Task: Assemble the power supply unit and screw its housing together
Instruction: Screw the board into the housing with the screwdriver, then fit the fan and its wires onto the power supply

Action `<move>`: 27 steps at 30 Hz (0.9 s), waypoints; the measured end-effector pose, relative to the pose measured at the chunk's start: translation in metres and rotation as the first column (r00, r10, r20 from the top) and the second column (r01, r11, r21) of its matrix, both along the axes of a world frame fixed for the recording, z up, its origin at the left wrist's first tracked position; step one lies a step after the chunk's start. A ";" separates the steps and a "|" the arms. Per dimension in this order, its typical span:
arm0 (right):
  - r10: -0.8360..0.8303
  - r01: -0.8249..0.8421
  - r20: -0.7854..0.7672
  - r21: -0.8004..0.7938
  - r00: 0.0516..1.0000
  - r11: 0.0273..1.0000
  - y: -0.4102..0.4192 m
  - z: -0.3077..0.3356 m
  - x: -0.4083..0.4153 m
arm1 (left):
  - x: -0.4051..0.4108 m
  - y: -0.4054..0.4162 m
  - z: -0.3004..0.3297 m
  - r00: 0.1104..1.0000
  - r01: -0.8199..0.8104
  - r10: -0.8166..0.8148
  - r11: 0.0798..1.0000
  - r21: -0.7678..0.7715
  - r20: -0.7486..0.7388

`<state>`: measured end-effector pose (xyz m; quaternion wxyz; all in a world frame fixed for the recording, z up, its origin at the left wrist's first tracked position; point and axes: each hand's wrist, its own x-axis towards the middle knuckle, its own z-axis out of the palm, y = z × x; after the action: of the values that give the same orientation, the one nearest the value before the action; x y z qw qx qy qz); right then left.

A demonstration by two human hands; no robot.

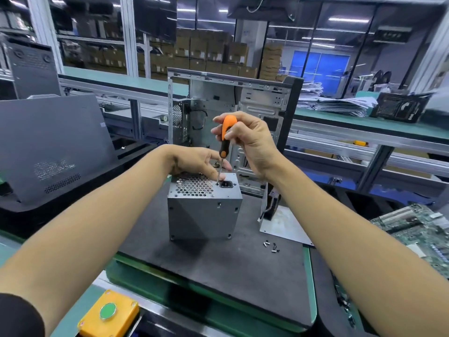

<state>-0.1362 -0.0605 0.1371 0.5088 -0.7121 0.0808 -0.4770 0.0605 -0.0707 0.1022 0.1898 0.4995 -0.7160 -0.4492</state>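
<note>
A grey metal power supply unit [204,212] stands on a dark mat [218,261], its honeycomb vent and power socket facing up. My right hand [250,139] grips the orange and black handle of a screwdriver [226,135], held upright. The thin shaft runs down to a point on the top face just left of the socket. My left hand [196,162] rests on the top back edge of the unit, its fingertips beside the shaft near the tip. Several small loose screws [271,246] lie on the mat to the right of the unit.
An open computer case [233,98] stands behind the unit. A bent metal plate [279,222] lies at its right. A green circuit board [418,232] sits far right, a grey case panel [53,147] at the left, a yellow box with a green button [109,312] at the front.
</note>
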 end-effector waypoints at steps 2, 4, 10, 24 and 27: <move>-0.089 0.089 0.055 0.006 0.995 0.996 -0.001 0.002 -0.004 | -0.001 0.005 0.005 0.999 0.036 -0.036 0.999 -0.005 0.011; -0.163 0.161 0.075 0.034 0.984 0.986 -0.005 0.004 -0.011 | -0.004 0.013 0.011 0.995 0.090 -0.090 0.996 0.001 0.047; -0.211 0.177 0.174 0.192 0.962 0.965 -0.013 0.004 -0.026 | -0.020 0.029 0.027 0.972 0.175 -0.144 0.971 -0.163 0.187; -0.380 0.186 0.162 0.661 0.911 0.727 -0.065 -0.059 -0.068 | -0.059 0.051 -0.020 0.724 0.430 -0.157 0.864 -0.262 0.672; -0.420 0.273 0.062 0.672 0.906 0.688 -0.080 -0.058 -0.094 | -0.088 0.019 0.000 0.865 0.270 -0.043 0.880 -0.392 0.501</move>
<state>-0.2301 -0.1402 0.0787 0.6290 -0.4079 0.3200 -0.5793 -0.0278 -0.0516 0.1017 0.0793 0.4756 -0.8634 -0.1487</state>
